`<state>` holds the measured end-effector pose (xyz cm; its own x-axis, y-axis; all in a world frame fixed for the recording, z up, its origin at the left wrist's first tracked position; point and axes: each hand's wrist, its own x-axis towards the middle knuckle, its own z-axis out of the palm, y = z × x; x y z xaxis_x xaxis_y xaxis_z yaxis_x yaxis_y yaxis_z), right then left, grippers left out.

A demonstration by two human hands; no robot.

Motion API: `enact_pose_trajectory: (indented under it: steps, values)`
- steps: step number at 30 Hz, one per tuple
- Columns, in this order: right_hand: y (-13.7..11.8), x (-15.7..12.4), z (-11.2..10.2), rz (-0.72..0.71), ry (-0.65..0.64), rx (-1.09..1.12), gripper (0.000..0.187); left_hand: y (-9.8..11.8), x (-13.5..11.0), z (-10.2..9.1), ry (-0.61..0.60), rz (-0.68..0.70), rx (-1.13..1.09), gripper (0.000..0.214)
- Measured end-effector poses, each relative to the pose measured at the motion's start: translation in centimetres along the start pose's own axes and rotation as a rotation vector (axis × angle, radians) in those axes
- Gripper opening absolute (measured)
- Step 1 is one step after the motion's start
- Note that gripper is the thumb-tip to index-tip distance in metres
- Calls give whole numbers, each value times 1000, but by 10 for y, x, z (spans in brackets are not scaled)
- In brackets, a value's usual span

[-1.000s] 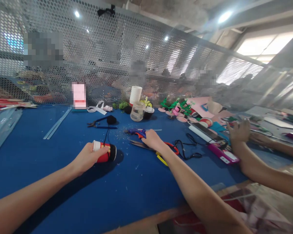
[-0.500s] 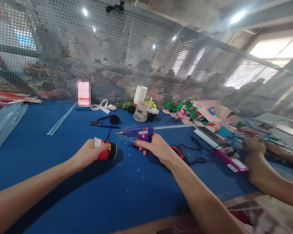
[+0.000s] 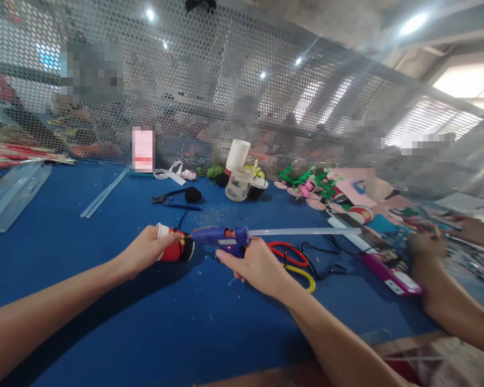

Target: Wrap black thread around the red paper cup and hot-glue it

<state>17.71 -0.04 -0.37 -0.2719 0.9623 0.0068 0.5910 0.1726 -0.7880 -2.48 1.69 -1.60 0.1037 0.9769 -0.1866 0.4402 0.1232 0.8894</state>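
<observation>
My left hand (image 3: 145, 252) is wrapped round a small red, white and black paper-cup figure (image 3: 177, 248) lying on its side on the blue table (image 3: 105, 301). My right hand (image 3: 254, 266) grips a blue hot glue gun (image 3: 221, 237), held level. Its nozzle points left and touches the black end of the cup figure. A long clear glue stick (image 3: 306, 231) juts out of the gun's back to the right. A black cord (image 3: 182, 217) runs from the cup figure towards the far side.
Scissors with red and yellow handles (image 3: 294, 260) lie just right of my hand. Pliers (image 3: 173, 198), a clear cup (image 3: 237, 185), white stacked cups (image 3: 237, 155) and coloured craft scraps (image 3: 314, 185) sit further back. Another person's hands (image 3: 427, 247) work at the right. A perforated metal screen (image 3: 185, 97) walls the table's far side.
My right hand picked the glue gun up off the table and carried it left until its nozzle met the cup figure. My left hand kept hold of the cup figure.
</observation>
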Motion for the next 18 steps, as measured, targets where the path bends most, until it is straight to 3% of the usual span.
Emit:
enact_pose_trajectory:
  steps: [18]
  values:
    - [-2, -8, 1, -221, 63, -210, 15, -1, 0, 2, 5, -2, -82, 30]
